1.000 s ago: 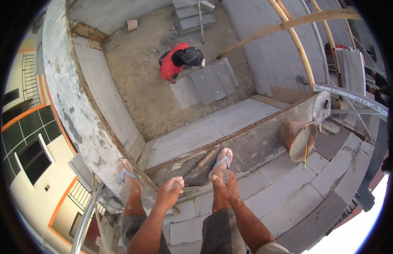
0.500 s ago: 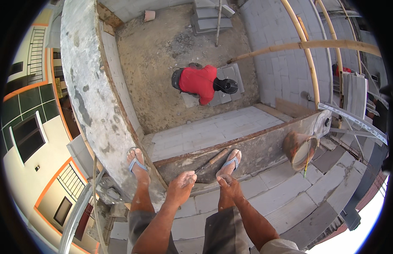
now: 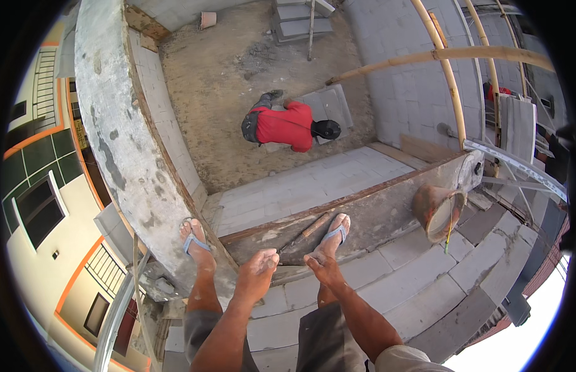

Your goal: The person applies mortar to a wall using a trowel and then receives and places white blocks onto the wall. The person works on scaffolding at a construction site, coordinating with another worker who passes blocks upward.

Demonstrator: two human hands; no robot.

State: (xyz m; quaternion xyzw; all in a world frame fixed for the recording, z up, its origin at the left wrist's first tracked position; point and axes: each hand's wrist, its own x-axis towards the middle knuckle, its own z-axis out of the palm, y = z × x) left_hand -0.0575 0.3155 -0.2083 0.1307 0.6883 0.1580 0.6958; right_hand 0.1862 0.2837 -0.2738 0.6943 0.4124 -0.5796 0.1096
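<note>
My left hand [image 3: 258,273] has its fingers curled together, with something small that I cannot make out at its fingertips. My right hand [image 3: 322,268] is closed, and what it holds, if anything, is too small to tell. Both hands hang over my feet in blue flip-flops. My left foot [image 3: 195,242] stands on a mottled concrete ledge [image 3: 117,149], my right foot [image 3: 334,235] on a lower, darker concrete beam [image 3: 387,201]. A thin tool with a wooden handle [image 3: 316,224] lies on that beam between my feet.
Below, a worker in a red shirt [image 3: 278,124] bends over grey slabs [image 3: 331,102] inside a block-walled pit. A bucket [image 3: 438,211] sits right on the beam. Bamboo poles [image 3: 452,99] and a metal bar [image 3: 517,166] are at right. A drop with a house facade [image 3: 40,242] is at left.
The worker in red has bent further over the slabs, back now toward me. My view has shifted slightly. My hands stay low and closed, only slightly moved.
</note>
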